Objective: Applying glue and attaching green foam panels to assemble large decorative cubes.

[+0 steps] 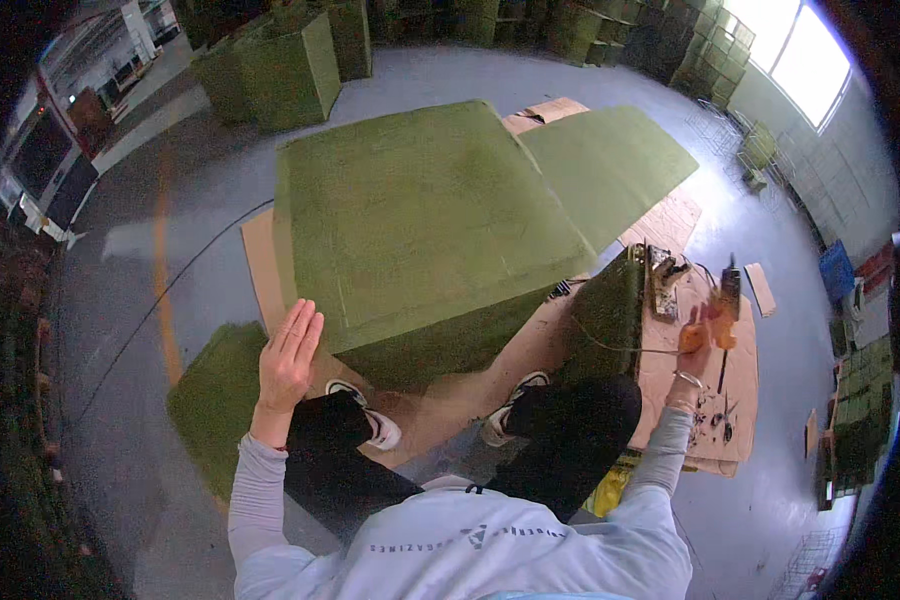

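A large green box-like block [430,220] with a flat top and darker near side sits before me on cardboard. My left hand [290,350] lies at its near left corner, fingers straight and together, holding nothing. At the right, my right hand [694,345] is closed on an orange-and-black hand tool [720,322], raised over a cardboard-topped stand. The tool is smeared by motion, so its exact kind is unclear. A thin cord [620,348] runs leftward from near that hand. A flat green sheet [610,165] extends behind the block at the right.
The stand's cardboard top [670,400] bears small dark parts and a dirty metal tray [662,285]. Another green piece [220,400] leans at the left. Green boxes [270,75] stand at the back. A black cable [170,285] crosses the grey floor. My feet flank the cardboard.
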The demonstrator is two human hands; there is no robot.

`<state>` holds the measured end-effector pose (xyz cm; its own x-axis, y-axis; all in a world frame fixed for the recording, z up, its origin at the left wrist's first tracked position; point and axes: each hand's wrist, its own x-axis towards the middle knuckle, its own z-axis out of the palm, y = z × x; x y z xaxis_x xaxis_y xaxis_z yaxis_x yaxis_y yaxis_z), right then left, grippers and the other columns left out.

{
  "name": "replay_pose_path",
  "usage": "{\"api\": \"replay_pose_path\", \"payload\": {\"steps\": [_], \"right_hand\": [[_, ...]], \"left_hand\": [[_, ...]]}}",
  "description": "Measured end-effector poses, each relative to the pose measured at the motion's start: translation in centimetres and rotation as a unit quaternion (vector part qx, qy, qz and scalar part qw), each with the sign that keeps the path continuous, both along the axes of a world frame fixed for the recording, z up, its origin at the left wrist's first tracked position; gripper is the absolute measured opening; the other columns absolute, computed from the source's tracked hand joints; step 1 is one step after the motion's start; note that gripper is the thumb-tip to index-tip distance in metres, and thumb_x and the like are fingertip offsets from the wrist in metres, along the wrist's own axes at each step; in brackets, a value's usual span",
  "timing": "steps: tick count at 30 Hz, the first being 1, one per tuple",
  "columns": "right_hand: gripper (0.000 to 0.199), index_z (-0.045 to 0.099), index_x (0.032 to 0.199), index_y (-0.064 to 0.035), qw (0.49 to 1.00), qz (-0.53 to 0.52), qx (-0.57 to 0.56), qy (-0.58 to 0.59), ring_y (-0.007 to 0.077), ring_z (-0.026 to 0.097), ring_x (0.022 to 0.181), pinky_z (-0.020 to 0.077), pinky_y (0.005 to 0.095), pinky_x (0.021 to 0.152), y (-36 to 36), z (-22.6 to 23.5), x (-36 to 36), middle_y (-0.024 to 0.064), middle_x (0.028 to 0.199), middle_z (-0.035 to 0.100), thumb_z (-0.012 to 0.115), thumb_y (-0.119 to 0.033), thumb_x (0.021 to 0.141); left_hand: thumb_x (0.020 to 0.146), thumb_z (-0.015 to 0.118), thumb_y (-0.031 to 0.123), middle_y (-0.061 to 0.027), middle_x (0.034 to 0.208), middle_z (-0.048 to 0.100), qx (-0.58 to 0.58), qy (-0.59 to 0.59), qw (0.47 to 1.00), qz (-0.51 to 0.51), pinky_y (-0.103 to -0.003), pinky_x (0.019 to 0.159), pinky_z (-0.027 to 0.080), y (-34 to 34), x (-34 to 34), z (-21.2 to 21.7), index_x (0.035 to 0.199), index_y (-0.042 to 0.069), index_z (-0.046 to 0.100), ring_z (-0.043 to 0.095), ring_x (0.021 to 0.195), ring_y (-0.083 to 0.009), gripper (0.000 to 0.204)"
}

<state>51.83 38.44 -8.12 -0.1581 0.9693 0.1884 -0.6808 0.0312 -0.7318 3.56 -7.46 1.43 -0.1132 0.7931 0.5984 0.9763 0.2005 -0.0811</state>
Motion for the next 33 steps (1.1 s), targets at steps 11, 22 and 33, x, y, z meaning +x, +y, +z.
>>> {"api": "replay_pose_path", "payload": {"steps": [11, 22, 33], "right_hand": [[0.038, 0.045, 0.120, -0.0038, 0.989, 0.101, 0.093, 0.053, 0.0235, 0.052, 0.105, 0.0416, 0.0394, 0.093, -6.2, 8.0, -3.9, 0.0108, 0.121, 0.050, 0.052, -0.016, 0.085], [0.047, 0.056, 0.097, -0.0041, 0.895, 0.439, 0.068, 0.028, 0.0281, 0.051, 0.099, 0.0395, 0.0349, 0.089, -22.9, 2.4, -16.0, 0.0150, 0.105, 0.054, 0.071, -0.035, 0.065], [0.048, 0.054, 0.107, -0.0034, 0.836, 0.357, 0.300, -0.291, 0.0235, 0.057, 0.091, 0.0442, 0.0309, 0.079, -35.1, 4.7, -25.9, 0.0091, 0.101, 0.058, 0.074, -0.021, 0.067]], "left_hand": [[0.065, 0.058, -0.006, -0.0107, 0.101, 0.059, 0.078, -0.003, 0.994, -0.078, -0.035, 0.078, 0.051, -0.5, -1.1, -0.1, 0.095, 0.000, 0.061, 0.059, 0.096, -0.0272, 0.032], [0.073, 0.061, 0.001, -0.0090, 0.085, 0.062, 0.165, -0.196, 0.964, -0.066, -0.031, 0.069, 0.048, 1.4, -1.7, 0.8, 0.089, 0.005, 0.062, 0.061, 0.078, -0.0257, 0.017], [0.080, 0.059, 0.004, -0.0077, 0.071, 0.057, 0.204, -0.336, 0.919, -0.022, -0.026, 0.060, 0.042, 1.0, -1.8, 0.5, 0.090, 0.004, 0.063, 0.054, 0.063, -0.0172, 0.011]]}}
